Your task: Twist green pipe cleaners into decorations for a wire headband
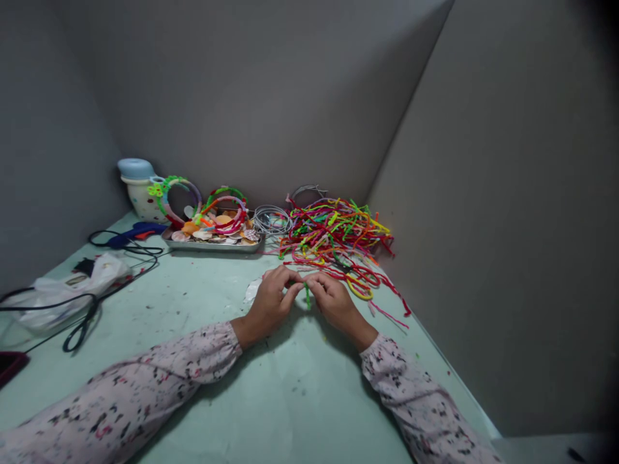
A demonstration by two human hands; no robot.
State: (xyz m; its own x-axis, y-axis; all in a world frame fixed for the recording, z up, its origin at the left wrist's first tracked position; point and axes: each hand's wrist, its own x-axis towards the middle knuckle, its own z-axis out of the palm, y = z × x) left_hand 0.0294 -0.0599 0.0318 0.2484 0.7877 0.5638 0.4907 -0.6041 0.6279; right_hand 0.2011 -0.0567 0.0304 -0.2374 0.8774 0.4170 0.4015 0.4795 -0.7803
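Note:
A short green pipe cleaner (307, 296) hangs between my two hands at the middle of the table. My left hand (274, 298) pinches it from the left with thumb and forefinger. From the right, my right hand (334, 301) pinches it the same way, fingertips nearly touching the left ones. Its upper part is hidden by the fingers. Just left of my left hand lies a flat whitish piece (251, 291), partly covered. Behind the hands spreads a tangled pile of colourful pipe cleaners (333, 229), some strands reaching close to my right hand.
A metal tray (213, 246) holds shells and wrapped hoops. Coiled wire (272, 220) lies beside it. At the left are a blue-lidded container (140, 193), a blue-handled tool (133, 235), a plastic bag (68, 293) and a black cable (87, 322). Grey walls enclose the table.

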